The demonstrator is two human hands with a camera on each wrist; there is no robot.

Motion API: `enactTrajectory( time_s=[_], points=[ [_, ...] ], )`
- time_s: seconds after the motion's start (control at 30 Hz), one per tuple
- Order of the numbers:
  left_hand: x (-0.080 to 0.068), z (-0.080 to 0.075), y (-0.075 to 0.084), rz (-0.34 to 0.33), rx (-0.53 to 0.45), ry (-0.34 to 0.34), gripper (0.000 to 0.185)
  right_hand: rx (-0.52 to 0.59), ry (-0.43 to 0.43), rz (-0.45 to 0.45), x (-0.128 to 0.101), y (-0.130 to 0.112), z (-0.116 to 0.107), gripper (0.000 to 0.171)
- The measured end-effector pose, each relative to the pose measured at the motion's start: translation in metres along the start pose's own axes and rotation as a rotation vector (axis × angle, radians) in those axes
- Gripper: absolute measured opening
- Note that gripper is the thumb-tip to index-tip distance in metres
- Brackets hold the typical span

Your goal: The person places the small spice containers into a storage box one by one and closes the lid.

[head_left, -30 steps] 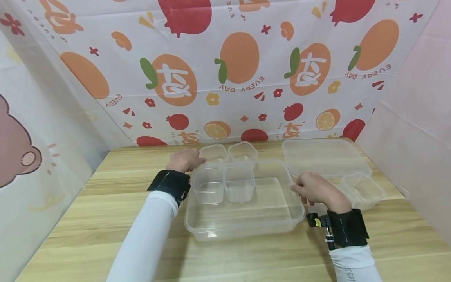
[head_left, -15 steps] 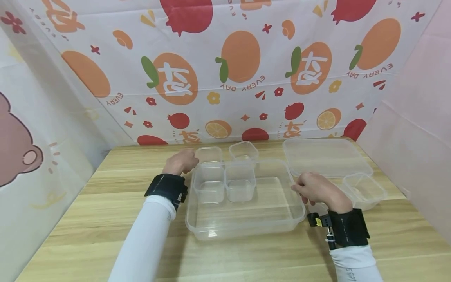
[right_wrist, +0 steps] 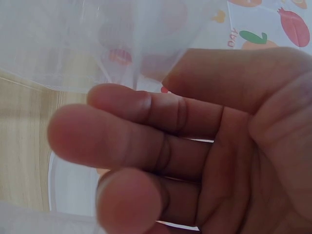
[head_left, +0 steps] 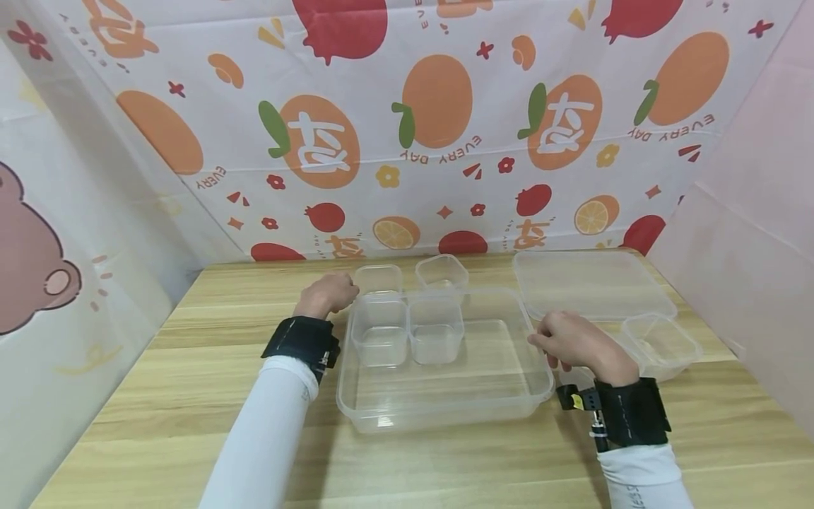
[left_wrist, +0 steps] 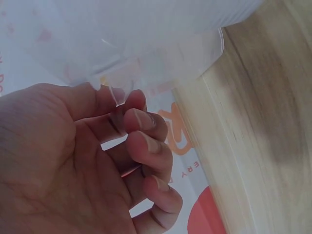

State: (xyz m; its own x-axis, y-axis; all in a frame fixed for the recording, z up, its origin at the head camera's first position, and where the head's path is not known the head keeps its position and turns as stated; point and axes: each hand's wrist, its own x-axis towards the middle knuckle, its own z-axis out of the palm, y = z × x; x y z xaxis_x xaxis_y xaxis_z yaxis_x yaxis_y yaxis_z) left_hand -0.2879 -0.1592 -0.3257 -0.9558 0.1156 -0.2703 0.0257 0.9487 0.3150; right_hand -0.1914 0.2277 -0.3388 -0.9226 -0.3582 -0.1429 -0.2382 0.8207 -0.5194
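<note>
While the right hand [head_left: 575, 343] holds the right rim of the large clear tray [head_left: 445, 396] at about 3 o'clock, just as it did a second ago, its fingers [right_wrist: 126, 105] lie curled against the clear wall, though whether they truly pinch it I cannot tell. Two small tubs [head_left: 407, 329] sit inside the tray's far-left corner, unchanged. Beyond them, at 11 o'clock, the left hand [head_left: 327, 293] has drawn a third small tub [head_left: 378, 278] leftward, opening a gap from its neighbour [head_left: 441, 270]; that suggests it is being taken up next. Its fingers [left_wrist: 146, 146] are curled at the tub's rim (the thumb is hidden). At 1 o'clock on the table [head_left: 191, 367] lie a flat lid [head_left: 591, 283] and another tub [head_left: 661, 343]. Both wrist views are blurred by plastic.
</note>
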Motion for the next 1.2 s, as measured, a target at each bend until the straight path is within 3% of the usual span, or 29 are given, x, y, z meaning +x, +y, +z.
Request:
enactTrajectory(
  time_s=[0.37, 0.73, 1.03, 1.2],
  points=[
    [0.002, 0.002, 0.0, -0.003, -0.002, 0.023, 0.028, -0.008, -0.002, -0.003, 0.0, 0.002, -0.001, 0.034],
    [0.002, -0.009, -0.007, 0.014, -0.127, 0.283, 0.035, -0.021, 0.002, 0.002, 0.001, 0.0, -0.001, 0.033],
    [-0.005, -0.014, 0.005, 0.075, -0.146, 0.378, 0.045, -0.012, -0.006, -0.012, 0.002, 0.003, -0.001, 0.035],
    [-0.009, -0.015, 0.011, 0.101, -0.139, 0.388, 0.045, -0.016, -0.009, -0.009, 0.003, 0.003, -0.001, 0.035]
  ],
)
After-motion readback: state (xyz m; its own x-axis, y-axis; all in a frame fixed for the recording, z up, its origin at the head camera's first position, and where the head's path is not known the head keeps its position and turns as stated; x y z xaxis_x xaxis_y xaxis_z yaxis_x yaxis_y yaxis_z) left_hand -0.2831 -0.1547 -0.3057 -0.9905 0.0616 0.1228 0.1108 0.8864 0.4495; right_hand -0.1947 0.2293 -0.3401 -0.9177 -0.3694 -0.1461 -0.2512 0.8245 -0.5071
